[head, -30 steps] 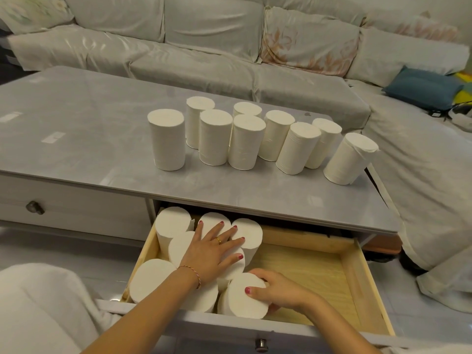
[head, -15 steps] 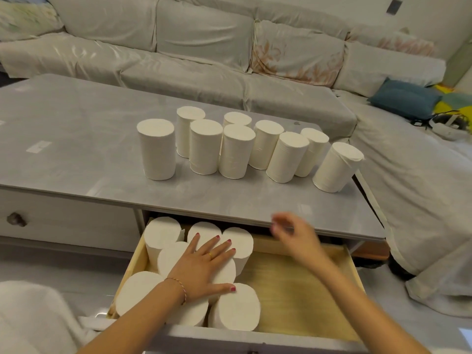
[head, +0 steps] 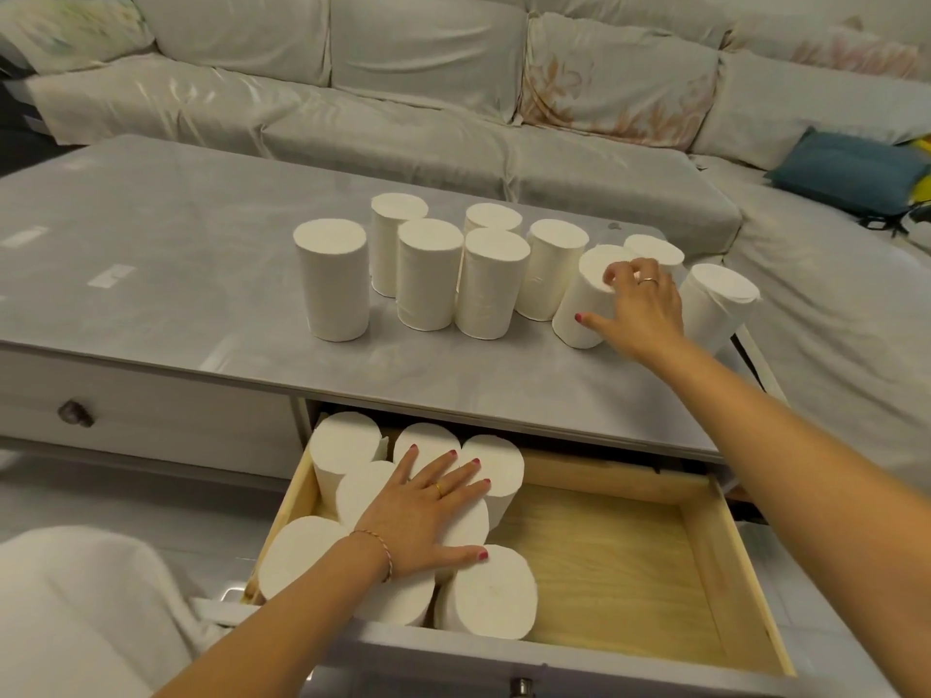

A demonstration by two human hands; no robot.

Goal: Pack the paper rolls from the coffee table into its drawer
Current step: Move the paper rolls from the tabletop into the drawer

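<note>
Our right hand (head: 640,309) has risen from the drawer (head: 705,561) to grip a tabletop paper roll (head: 584,304); our left hand (head: 428,511) lies flat on packed rolls (head: 483,591) filling its left side.

nine rolls on table (head: 330,287), seven in drawer (head: 486,594)

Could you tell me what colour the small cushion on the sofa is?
Teal blue cushion, head view, far right.

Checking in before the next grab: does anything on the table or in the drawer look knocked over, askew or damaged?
Only the roll that the right hand grips leans off upright; that looks like the pick itself. The rolls in the drawer stand packed under the flat left hand. No damage shows.
</note>
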